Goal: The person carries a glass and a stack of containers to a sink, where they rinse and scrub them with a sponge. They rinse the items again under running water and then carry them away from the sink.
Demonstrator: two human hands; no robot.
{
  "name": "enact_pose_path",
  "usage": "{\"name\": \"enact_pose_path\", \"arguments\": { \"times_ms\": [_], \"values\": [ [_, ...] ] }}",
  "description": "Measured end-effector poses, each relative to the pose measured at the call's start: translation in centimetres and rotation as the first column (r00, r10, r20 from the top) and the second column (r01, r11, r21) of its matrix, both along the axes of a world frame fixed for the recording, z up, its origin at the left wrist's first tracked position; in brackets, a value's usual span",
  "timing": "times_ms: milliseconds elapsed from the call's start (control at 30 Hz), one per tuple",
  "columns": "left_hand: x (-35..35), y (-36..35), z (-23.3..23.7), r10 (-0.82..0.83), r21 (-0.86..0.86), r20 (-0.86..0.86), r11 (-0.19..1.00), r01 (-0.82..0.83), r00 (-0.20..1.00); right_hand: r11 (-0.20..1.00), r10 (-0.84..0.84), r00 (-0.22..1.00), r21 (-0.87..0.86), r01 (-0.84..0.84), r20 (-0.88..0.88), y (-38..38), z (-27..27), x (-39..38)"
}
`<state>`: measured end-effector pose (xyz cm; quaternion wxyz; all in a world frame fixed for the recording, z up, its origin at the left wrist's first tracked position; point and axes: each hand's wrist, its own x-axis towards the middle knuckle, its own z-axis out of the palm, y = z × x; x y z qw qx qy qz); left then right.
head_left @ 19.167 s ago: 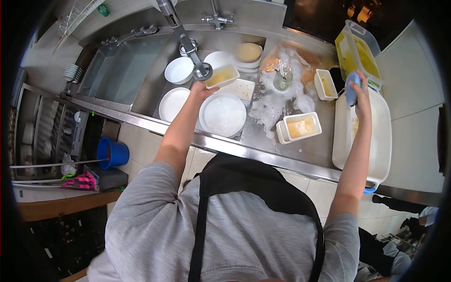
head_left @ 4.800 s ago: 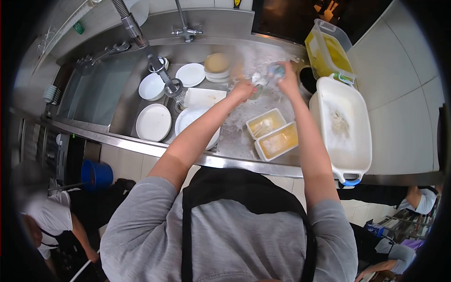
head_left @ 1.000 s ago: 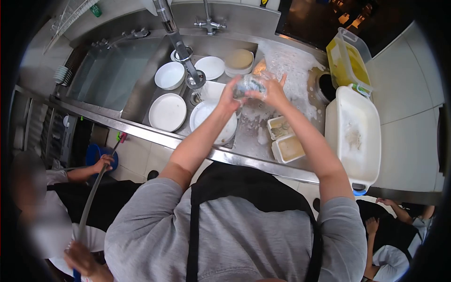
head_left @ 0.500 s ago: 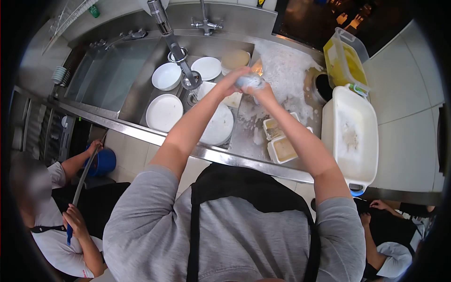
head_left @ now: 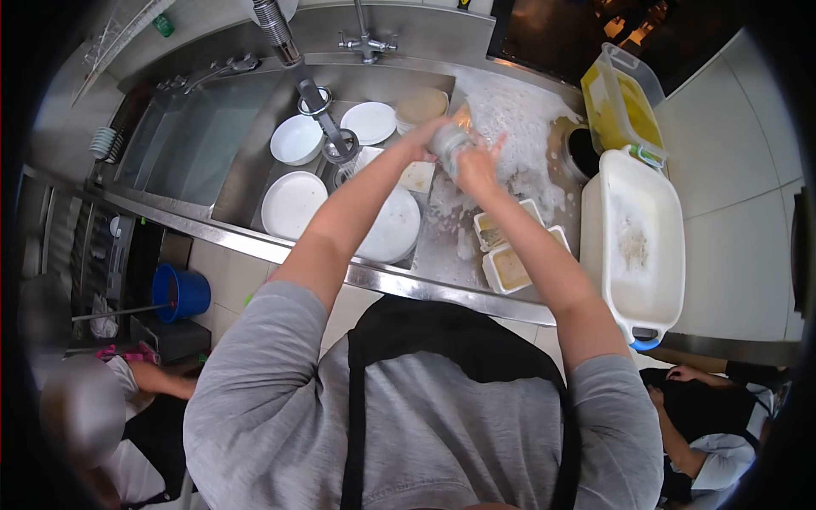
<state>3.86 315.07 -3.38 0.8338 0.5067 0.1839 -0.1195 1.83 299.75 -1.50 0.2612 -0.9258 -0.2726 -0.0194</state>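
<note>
Both my hands meet over the wet steel counter beside the sink. My left hand point(head_left: 427, 136) grips a clear, soapy glass point(head_left: 449, 143) from the sink side. My right hand point(head_left: 478, 164) wraps the glass's other end, with its fingers partly spread over it. What is inside the glass is hidden by foam and my fingers. White foam point(head_left: 518, 127) covers the counter just beyond the glass. Two small rectangular containers point(head_left: 508, 268) with brownish liquid stand below my right forearm.
The sink point(head_left: 255, 144) holds white plates point(head_left: 291, 203), a white bowl point(head_left: 295, 138), a tan plate stack point(head_left: 421, 105) and a hanging spray faucet point(head_left: 333, 146). A white tub point(head_left: 636, 242) and a yellow container point(head_left: 619, 102) stand at the right. A blue bucket point(head_left: 185, 293) and other people are on the floor.
My hands have turned slightly on the glass, staying over the same spot. The person at the lower left has dropped lower, and the hose handle now rests in the bucket.
</note>
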Motion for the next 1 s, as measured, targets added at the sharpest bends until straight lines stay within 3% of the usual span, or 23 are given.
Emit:
{"name": "enact_pose_path", "arguments": {
  "times_ms": [33, 67, 100, 133, 167, 200, 233, 267, 300, 367, 400, 467, 567, 600, 667, 700, 767, 833, 867, 900, 933, 967, 1000],
  "values": [
    [0.6, 0.4, -0.1, -0.124, 0.144, -0.075, 0.981, 0.134, 0.989, 0.978, 0.141, 0.954, -0.188, -0.093, 0.265, -0.7, 0.5, -0.5],
    [1.0, 0.8, -0.3, -0.232, 0.277, -0.162, 0.922, 0.270, 0.959, 0.915, 0.314, 0.819, -0.383, -0.126, 0.481, -1.0, 0.9, -0.7],
    [0.8, 0.4, -0.1, -0.233, 0.277, -0.164, 0.922, 0.271, 0.959, 0.915, 0.313, 0.820, -0.383, -0.126, 0.479, -0.4, -1.2, 0.4],
    [0.2, -0.2, 0.6, -0.142, 0.229, -0.057, 0.962, 0.151, 0.988, 0.998, 0.045, 0.987, 0.040, -0.052, 0.157, 0.7, -5.1, 2.4],
    [-0.3, -0.8, 1.2, -0.041, 0.167, 0.045, 0.985, 0.033, 0.998, 0.900, -0.082, 0.958, 0.392, 0.189, -0.274, 1.3, -7.1, 3.6],
    [-1.0, -1.1, 1.3, -0.042, 0.168, 0.042, 0.985, 0.035, 0.998, 0.900, -0.083, 0.957, 0.392, 0.191, -0.276, 0.9, -5.9, 3.5],
    [-1.7, -1.4, 1.4, 0.053, 0.174, 0.189, 0.981, -0.086, 0.981, 0.797, 0.120, 0.814, 0.544, 0.262, -0.568, 0.1, -2.8, 3.3],
    [-2.1, -1.7, 1.7, 0.139, 0.164, 0.334, 0.965, -0.203, 0.932, 0.667, 0.366, 0.575, 0.638, 0.386, -0.731, -0.6, 0.4, 3.2],
    [-3.1, -2.0, 2.3, 0.130, 0.167, 0.333, 0.967, -0.194, 0.934, 0.662, 0.364, 0.577, 0.639, 0.392, -0.731, -1.5, 3.0, 3.0],
    [-5.3, -2.5, 4.2, 0.032, -0.078, 0.295, 0.997, -0.009, 0.955, 0.876, 0.098, 0.768, 0.421, 0.235, -0.633, -2.8, 6.4, 2.5],
    [-6.2, -3.1, 5.1, 0.026, -0.076, 0.291, 0.997, -0.004, 0.956, 0.874, 0.096, 0.765, 0.422, 0.241, -0.636, -2.9, 6.0, 2.9],
    [-7.4, -4.0, 6.3, -0.223, -0.268, 0.219, 0.922, 0.279, 0.950, 0.843, -0.259, 0.833, 0.307, 0.442, -0.489, -2.6, 4.7, 4.0],
    [-6.2, -4.1, 4.2, -0.395, -0.385, 0.237, 0.801, 0.459, 0.888, 0.831, -0.197, 0.871, 0.396, 0.392, -0.449, -2.7, 4.4, 3.8],
    [-6.2, -4.6, 4.1, -0.400, -0.385, 0.234, 0.799, 0.463, 0.886, 0.828, -0.201, 0.869, 0.396, 0.398, -0.452, -2.9, 5.0, 3.4],
    [-6.2, -5.8, 4.3, -0.374, -0.307, 0.216, 0.851, 0.426, 0.902, 0.598, -0.239, 0.796, 0.561, 0.572, -0.556, -3.5, 6.9, 2.2],
    [-6.6, -6.1, 4.6, -0.373, -0.309, 0.212, 0.851, 0.424, 0.903, 0.589, -0.336, 0.808, 0.561, 0.581, -0.484, -4.0, 5.7, 3.5],
    [-7.8, -6.9, 5.4, -0.348, -0.022, 0.258, 0.931, 0.365, 0.901, 0.617, -0.430, 0.817, 0.535, 0.577, -0.385, -8.0, 4.7, 8.1],
    [-9.6, -6.3, 3.8, -0.273, -0.091, 0.227, 0.950, 0.299, 0.935, 0.704, -0.350, 0.835, 0.470, 0.533, -0.423, -14.5, 8.6, 9.8],
    [-10.3, -5.4, 2.7, -0.206, -0.155, 0.197, 0.959, 0.238, 0.959, 0.678, -0.513, 0.852, 0.559, 0.478, -0.108, -16.2, 11.6, 6.9],
    [-11.0, -4.0, 1.2, -0.193, -0.153, 0.195, 0.962, 0.224, 0.962, 0.722, -0.658, 0.753, 0.299, 0.624, 0.020, -22.0, 8.9, 11.9],
    [-11.9, -2.0, -0.6, -0.121, -0.251, 0.063, 0.959, 0.133, 0.991, 0.819, -0.554, 0.785, 0.015, 0.573, 0.279, -28.8, 6.4, 15.3],
    [-12.9, -0.3, -2.5, -0.055, -0.338, -0.079, 0.941, 0.026, 0.995, 0.816, -0.573, 0.796, 0.217, 0.535, 0.193, -30.0, 9.1, 11.9],
    [-13.6, 1.2, -3.8, -0.033, -0.340, -0.083, 0.940, 0.003, 0.996, 0.724, -0.660, 0.675, 0.041, 0.688, 0.328, -31.7, 9.6, 10.4]
  ]
}}
